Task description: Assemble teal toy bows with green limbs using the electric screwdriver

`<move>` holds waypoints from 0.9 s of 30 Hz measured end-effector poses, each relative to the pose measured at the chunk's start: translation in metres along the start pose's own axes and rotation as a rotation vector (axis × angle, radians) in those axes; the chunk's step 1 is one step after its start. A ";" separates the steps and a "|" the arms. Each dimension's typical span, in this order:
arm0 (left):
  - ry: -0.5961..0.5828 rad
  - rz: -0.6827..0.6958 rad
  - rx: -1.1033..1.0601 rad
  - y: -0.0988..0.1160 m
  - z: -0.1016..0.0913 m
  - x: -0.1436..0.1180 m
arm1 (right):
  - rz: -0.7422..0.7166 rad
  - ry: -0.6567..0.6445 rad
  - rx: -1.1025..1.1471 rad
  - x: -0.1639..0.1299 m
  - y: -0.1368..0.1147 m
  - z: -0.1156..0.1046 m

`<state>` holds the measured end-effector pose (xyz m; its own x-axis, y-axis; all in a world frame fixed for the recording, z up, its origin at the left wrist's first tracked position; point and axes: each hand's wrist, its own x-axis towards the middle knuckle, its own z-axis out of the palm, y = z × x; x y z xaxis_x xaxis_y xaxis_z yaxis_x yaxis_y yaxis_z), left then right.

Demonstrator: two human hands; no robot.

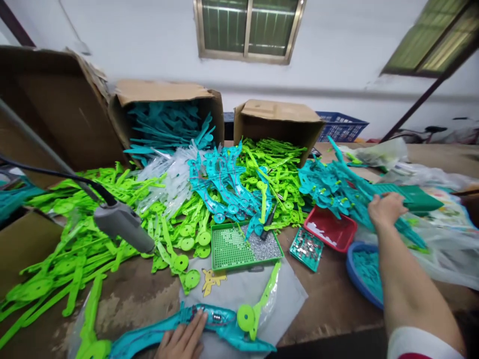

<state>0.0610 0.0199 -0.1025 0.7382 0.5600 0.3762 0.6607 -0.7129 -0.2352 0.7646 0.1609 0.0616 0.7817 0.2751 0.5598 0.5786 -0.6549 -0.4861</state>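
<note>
The left hand (183, 339) is laid flat, fingers spread, on a long teal plastic shell (194, 326) at the near edge of the worktop (329, 304); the shell is pressed down, not gripped. A lime green arm piece (258, 304) is crossed over the shell's right end, its round disc resting on the teal. Both are carried on a clear plastic sheet (277, 294).

The right hand (385, 209) is extended far to the right and is closed loosely over a heap of teal parts (337, 187); whether a single part is held cannot be told. A dark green tray (415, 198) is seen just beyond its fingers. Beneath the forearm a blue bowl (359, 271) is partly covered; a red tray (329, 229) lies just beside it.

Between the hands, bare worktop is found only in a strip right of the sheet. A green screw tray (243, 245) and a small teal tray (307, 248) are set at its far side. A grey power screwdriver (123, 225) is hung over the lime green pile (75, 249) at left. Open cardboard boxes (168, 119) are ranged along the back edge.
</note>
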 end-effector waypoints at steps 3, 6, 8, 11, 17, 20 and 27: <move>-0.045 -0.026 -0.023 0.002 -0.012 0.004 | -0.045 0.015 -0.019 0.007 -0.015 -0.013; -0.116 -0.128 -0.046 0.014 -0.021 0.008 | -0.074 0.048 -0.048 -0.001 -0.029 -0.027; -0.165 -0.224 -0.060 0.022 -0.026 0.012 | -0.146 0.068 -0.082 -0.020 -0.034 -0.037; -0.221 -0.278 -0.123 0.028 -0.034 0.021 | -0.344 0.037 -0.094 -0.061 -0.035 -0.051; -0.384 -0.328 -0.207 0.028 -0.053 0.048 | -0.546 -0.107 -0.042 -0.145 -0.036 -0.076; -0.474 -0.317 -0.299 0.019 -0.067 0.064 | -0.502 -0.056 -0.033 -0.185 -0.031 -0.091; -0.594 -0.298 -0.459 0.001 -0.092 0.085 | -0.510 -0.010 0.101 -0.272 -0.028 -0.117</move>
<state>0.1120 0.0282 0.0119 0.5745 0.7926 -0.2044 0.8144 -0.5285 0.2397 0.5085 0.0219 0.0017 0.3963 0.5484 0.7363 0.9057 -0.3650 -0.2155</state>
